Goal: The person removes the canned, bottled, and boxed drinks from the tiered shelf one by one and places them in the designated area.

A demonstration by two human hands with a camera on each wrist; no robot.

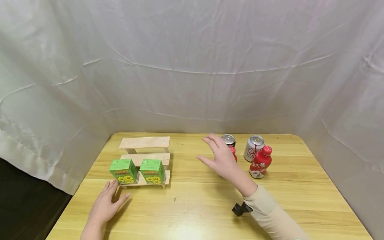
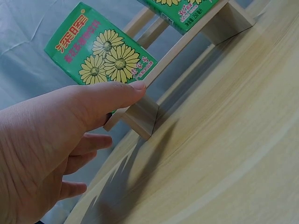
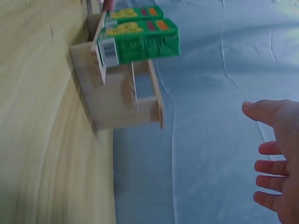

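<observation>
Two green drink cartons with yellow flowers, a left carton (image 1: 124, 172) and a right carton (image 1: 153, 172), stand side by side on the lowest step of a wooden three-step rack (image 1: 144, 142). My left hand (image 1: 103, 203) is just in front of the left carton, thumb spread from the fingers and nothing held. Over the table's middle right, my right hand (image 1: 222, 157) hangs in the air with fingers spread and holds nothing. It partly hides a dark can (image 1: 229, 140) and a red-capped bottle (image 1: 233, 152) behind it.
To the right of my right hand stand a white can (image 1: 254, 147) and a red bottle (image 1: 260, 162). A black camera mount (image 1: 241, 209) sits by my right sleeve. Pale cloth (image 1: 204, 83) hangs round the wooden table (image 1: 192, 213) at the back and sides.
</observation>
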